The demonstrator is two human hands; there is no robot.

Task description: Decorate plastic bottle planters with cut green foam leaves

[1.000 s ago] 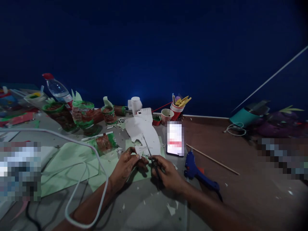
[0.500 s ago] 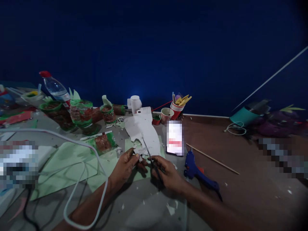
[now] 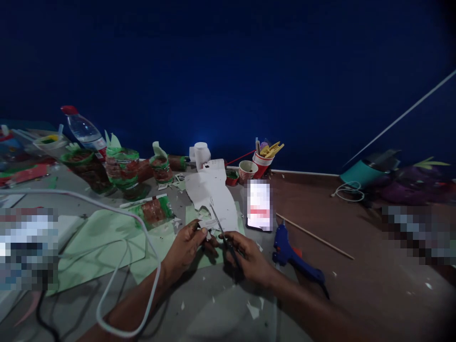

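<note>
My left hand (image 3: 190,240) is closed, pinching a small white piece of paper (image 3: 209,232) between thumb and fingers. My right hand (image 3: 247,256) is wrapped round the dark handles of a pair of scissors (image 3: 232,252), whose blades point up and away from me, close to the fingers of my left hand. Just beyond both hands, a larger torn white sheet (image 3: 210,187) lies over pale green paper (image 3: 190,213). Small paper scraps (image 3: 252,309) are scattered on the grey surface near me.
Right of my hands are a phone (image 3: 259,204), a blue glue gun (image 3: 285,249) and a thin wooden stick (image 3: 317,236). Brown and green painted containers (image 3: 121,166), a plastic bottle (image 3: 83,130) and paper cups (image 3: 262,164) stand behind. A white cable (image 3: 156,259) loops over my left arm.
Both hands keep nearly the same place and grip on the paper and scissors. The whole view has shifted very slightly.
</note>
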